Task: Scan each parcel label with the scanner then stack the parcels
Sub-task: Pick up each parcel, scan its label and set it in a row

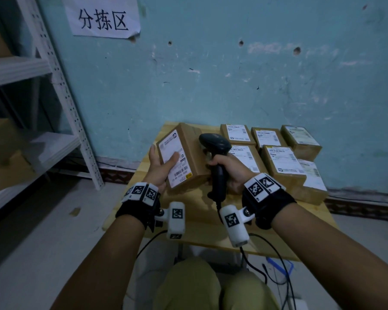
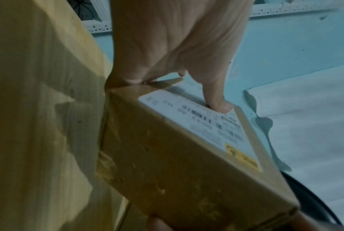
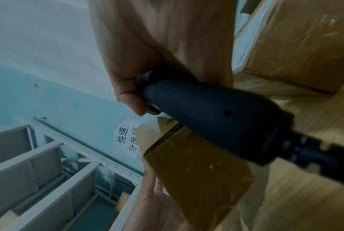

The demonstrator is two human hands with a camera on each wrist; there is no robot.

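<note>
The left hand (image 1: 160, 166) holds a parcel (image 1: 184, 157) above the left part of the wooden surface (image 1: 202, 229), tilted so that its labelled face turns up and toward the person; its long axis runs from near the wrist away toward the wall (image 1: 233, 74); the thumb lies flat on the label (image 1: 176, 158) while the fingers (image 1: 152, 151) wrap the far left edge, so the hand pinches the parcel between thumb and fingers; the left wrist view shows the thumb (image 2: 216, 100) pressed on the label (image 2: 206, 121) beside the barcode. The right hand (image 1: 230, 173) is curled round the handle of the scanner (image 1: 216, 159), fingers closed tight on the grip; the scanner stands nearly upright just right of the parcel, its handle running up and down, its dark head at the top, leaning toward the parcel's right side; which way its window faces I cannot tell; in the right wrist view the forefinger (image 3: 131, 100) sits at the front of the handle (image 3: 216, 118); a black cable (image 1: 276, 260) hangs from its base past the surface's near edge. More labelled parcels (image 1: 276, 153) lie in rows on the right of the surface, against the wall, labels up; some rest on others. A white metal shelf (image 1: 61, 90) stands to the left with brown boxes on it; a paper sign (image 1: 103, 16) with printed characters hangs on the wall above.
</note>
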